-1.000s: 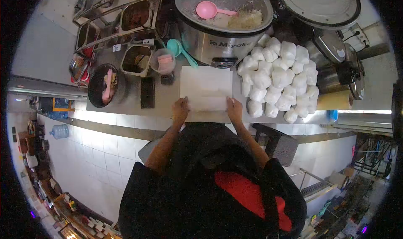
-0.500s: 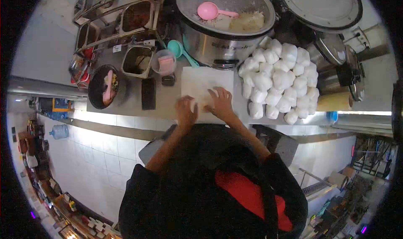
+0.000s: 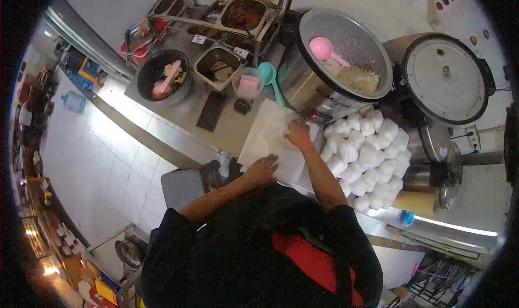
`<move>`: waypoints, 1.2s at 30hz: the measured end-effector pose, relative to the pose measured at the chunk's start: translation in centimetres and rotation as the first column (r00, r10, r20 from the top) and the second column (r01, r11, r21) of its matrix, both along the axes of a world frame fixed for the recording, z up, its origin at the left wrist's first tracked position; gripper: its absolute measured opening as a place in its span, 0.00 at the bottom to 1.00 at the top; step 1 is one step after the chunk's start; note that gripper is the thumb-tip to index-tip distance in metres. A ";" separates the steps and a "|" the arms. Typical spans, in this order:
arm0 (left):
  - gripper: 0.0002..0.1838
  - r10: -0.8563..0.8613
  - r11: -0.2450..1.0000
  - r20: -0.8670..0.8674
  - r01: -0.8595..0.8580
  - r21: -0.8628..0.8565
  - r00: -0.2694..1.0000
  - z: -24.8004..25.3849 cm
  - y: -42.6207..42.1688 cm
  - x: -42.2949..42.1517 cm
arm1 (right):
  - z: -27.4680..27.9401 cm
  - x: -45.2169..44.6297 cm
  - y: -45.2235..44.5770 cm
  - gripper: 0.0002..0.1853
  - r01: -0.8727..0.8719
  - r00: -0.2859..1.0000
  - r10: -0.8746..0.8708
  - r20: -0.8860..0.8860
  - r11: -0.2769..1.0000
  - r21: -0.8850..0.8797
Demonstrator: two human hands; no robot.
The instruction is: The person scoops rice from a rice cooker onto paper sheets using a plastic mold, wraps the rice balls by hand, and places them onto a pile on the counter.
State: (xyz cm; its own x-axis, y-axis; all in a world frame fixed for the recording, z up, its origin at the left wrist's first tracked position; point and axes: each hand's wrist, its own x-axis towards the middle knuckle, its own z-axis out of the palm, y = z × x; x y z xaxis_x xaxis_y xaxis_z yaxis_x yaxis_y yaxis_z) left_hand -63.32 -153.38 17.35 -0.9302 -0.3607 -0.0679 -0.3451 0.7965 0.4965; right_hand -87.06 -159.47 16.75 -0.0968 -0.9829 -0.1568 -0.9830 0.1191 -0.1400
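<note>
A cream sheet of paper (image 3: 262, 132) lies on the counter, with a whiter sheet (image 3: 290, 166) showing beneath its lower right side. My right hand (image 3: 299, 134) is at the cream sheet's right edge, fingers bent and closed on the paper. Lower down, my left hand (image 3: 261, 169) rests flat near the sheet's bottom edge with its fingers stretched out. Right of the paper is a heap of white wrapped bundles (image 3: 367, 151). Behind it stands a large rice cooker (image 3: 319, 94), with rice and a pink scoop (image 3: 322, 48) inside.
A teal ladle (image 3: 277, 89), a clear cup (image 3: 248, 84) and a dark phone-like slab (image 3: 211, 111) lie left of the paper. Farther left are a metal food pan (image 3: 217, 83) and a black bowl (image 3: 143, 83) with a pink spoon. A lidded pot (image 3: 446, 81) stands at right.
The camera view has turned, so the counter now slants. My hands have moved apart: the right to the paper's upper right, the left to its lower edge. The cream sheet now shows more fully.
</note>
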 end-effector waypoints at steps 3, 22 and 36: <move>0.33 0.018 0.999 -0.046 -0.016 0.034 0.999 0.1 0.2 0.1 | -0.7 -0.6 -0.7 0.28 -0.003 0.998 0.003 0.060 1.000 -0.007; 0.45 0.126 0.992 0.060 -0.125 -0.032 0.990 3.4 0.1 -0.6 | -1.2 2.5 6.9 0.12 0.022 0.983 0.031 0.179 0.957 -0.290; 0.21 0.101 0.902 -0.288 -0.210 -0.378 0.952 4.5 -10.0 -2.9 | 4.3 7.1 10.9 0.16 0.140 0.959 -0.055 0.277 0.945 -0.296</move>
